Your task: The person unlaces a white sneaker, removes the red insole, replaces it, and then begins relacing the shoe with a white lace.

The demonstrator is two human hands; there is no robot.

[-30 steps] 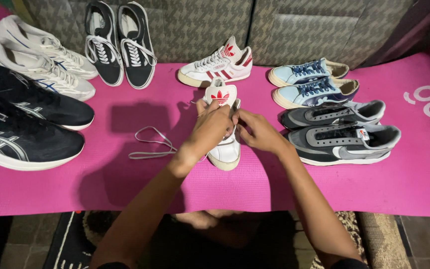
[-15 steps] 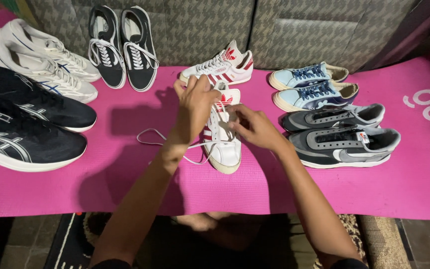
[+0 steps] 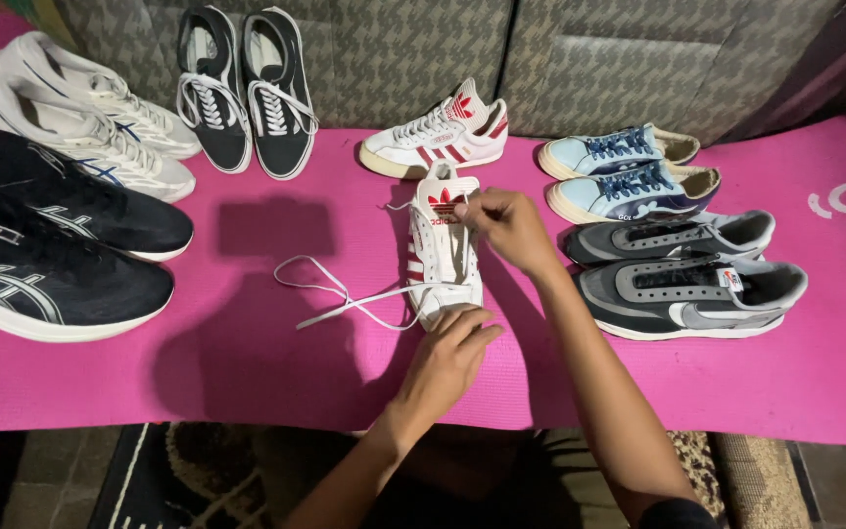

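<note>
A white sneaker with red trim (image 3: 446, 245) lies on the pink mat (image 3: 247, 372), toe toward me. My left hand (image 3: 452, 353) rests at its toe, fingers curled on the front of the shoe. My right hand (image 3: 506, 225) pinches the shoe's tongue near the top. A loose white shoelace (image 3: 335, 294) trails from the shoe out to the left across the mat. The matching white and red sneaker (image 3: 438, 137) lies on its side just beyond.
Around the mat sit a black and white pair (image 3: 242, 93), white running shoes (image 3: 80, 108), black running shoes (image 3: 51, 255), a light blue pair (image 3: 624, 171) and a grey pair (image 3: 682, 269). A grey patterned sofa (image 3: 560, 59) backs the mat.
My left hand has come down from the top of the shoe to its toe. The lace now lies stretched out to the left. My right hand moved up to the tongue.
</note>
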